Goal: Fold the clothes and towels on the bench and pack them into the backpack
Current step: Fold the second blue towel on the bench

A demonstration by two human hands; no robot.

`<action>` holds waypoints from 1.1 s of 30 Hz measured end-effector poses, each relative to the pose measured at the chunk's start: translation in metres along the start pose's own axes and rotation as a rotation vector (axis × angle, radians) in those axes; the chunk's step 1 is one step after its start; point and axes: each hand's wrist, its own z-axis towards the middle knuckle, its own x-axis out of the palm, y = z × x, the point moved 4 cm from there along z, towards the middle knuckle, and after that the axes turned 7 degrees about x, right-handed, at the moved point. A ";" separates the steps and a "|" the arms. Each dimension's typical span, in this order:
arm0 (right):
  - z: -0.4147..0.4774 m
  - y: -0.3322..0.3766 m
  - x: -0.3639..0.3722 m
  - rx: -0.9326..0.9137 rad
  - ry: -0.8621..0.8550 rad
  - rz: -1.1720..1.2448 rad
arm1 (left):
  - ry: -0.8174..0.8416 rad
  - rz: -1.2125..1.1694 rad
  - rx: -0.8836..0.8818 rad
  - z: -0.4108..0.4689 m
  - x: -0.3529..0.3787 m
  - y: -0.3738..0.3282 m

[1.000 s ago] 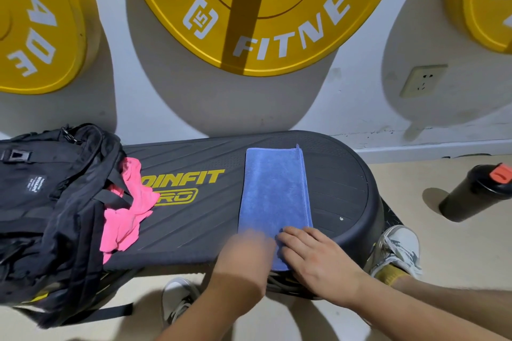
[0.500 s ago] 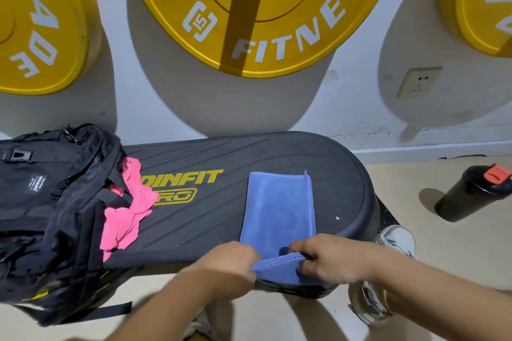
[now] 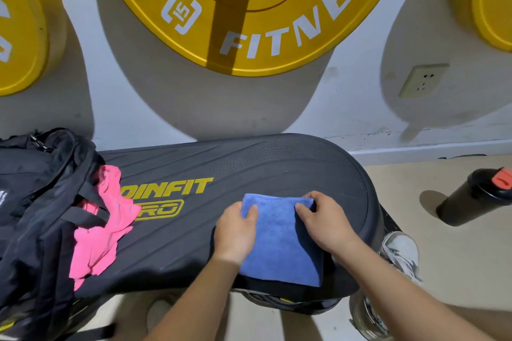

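Note:
A blue towel (image 3: 281, 246) lies folded in half on the right part of the black bench (image 3: 249, 169). My left hand (image 3: 235, 232) pinches its far left corner, thumb on top. At the far right corner my right hand (image 3: 322, 223) pinches the towel the same way. A black backpack (image 3: 33, 216) stands open on the bench's left end. Pink clothing (image 3: 102, 230) hangs out of the backpack onto the bench, crumpled.
A black shaker bottle (image 3: 476, 196) with a red cap lies on the floor to the right. Yellow weight plates (image 3: 249, 8) hang on the wall behind the bench. My shoe (image 3: 401, 255) shows at the bench's right end. A wall socket (image 3: 421, 80) is at the upper right.
Both hands lifted the towel's near edge and carried it away from me onto the far edge, folding the long strip in half.

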 end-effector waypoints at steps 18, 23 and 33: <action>0.007 -0.004 0.028 -0.037 -0.195 -0.446 | -0.028 0.464 0.011 0.010 0.013 -0.012; 0.010 -0.005 0.030 -0.051 -0.185 -0.448 | -0.014 0.419 -0.034 0.016 0.010 -0.012; 0.013 -0.007 0.029 -0.029 -0.197 -0.395 | 0.038 0.705 0.736 -0.030 0.046 0.000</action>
